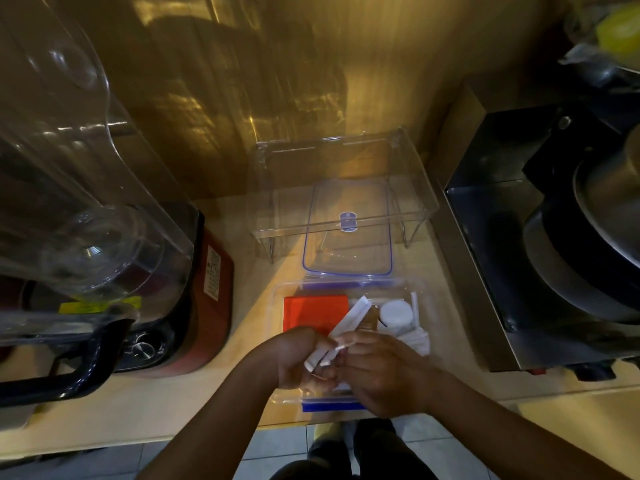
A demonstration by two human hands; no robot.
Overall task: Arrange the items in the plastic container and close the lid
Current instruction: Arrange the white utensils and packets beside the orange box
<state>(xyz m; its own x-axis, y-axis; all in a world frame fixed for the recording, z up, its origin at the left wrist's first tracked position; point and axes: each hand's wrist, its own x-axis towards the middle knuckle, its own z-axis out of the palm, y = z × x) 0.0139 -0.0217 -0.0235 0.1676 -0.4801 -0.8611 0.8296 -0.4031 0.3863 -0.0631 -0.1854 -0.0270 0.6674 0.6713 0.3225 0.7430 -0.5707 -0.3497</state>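
Left hand and right hand were both curled round a bundle of white sachets, held over the open plastic container at the counter's near edge. A red packet lay inside. The lid lay just behind, off the container.

Both hands, the left hand and the right hand, cover the near wall of the plastic container, and the white strips they hold are blurred past reading. The blender jug runs off the picture's left edge — its base label is too small to read.
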